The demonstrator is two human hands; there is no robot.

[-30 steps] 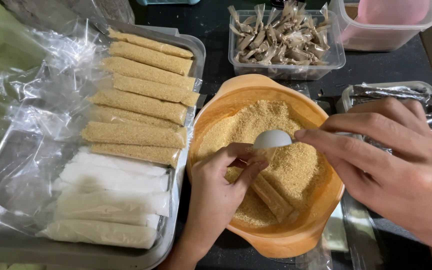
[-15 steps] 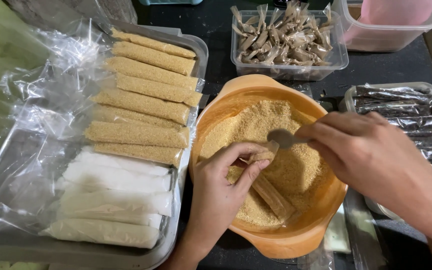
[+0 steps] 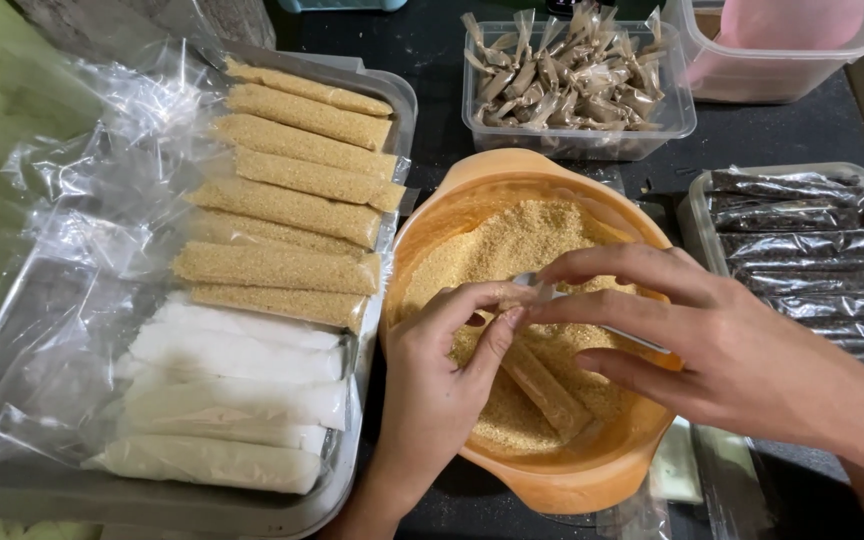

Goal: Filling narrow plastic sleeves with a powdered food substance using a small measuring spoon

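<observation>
A: You work over a dark table [image 3: 422, 60]. The tray [image 3: 397, 95] at your left carries filled tubes, brown ones [image 3: 292, 205] behind and white ones [image 3: 237, 385] in front, with loose plastic [image 3: 82, 210] beside them.

B: And the other containers?

A: An orange bowl [image 3: 552, 480] in the middle holds brown crumbs [image 3: 512, 245]. Behind it a clear tub [image 3: 577, 140] is full of small wrapped packets. A second tray [image 3: 697, 195] at your right holds dark tubes [image 3: 812, 245].

B: Where is the tube being filled?

A: Inside the bowl. Your left hand [image 3: 442, 390] pinches the mouth of the tube [image 3: 542, 385], which lies slanted on the crumbs. Your right hand [image 3: 712, 340] grips a spoon [image 3: 532, 282] just at that mouth.

B: What could go wrong?

A: I judge the thin mouth may fold shut if your pinch slackens, so crumbs would miss it. A tilted spoon spills too, though the bowl underneath would catch most.
</observation>
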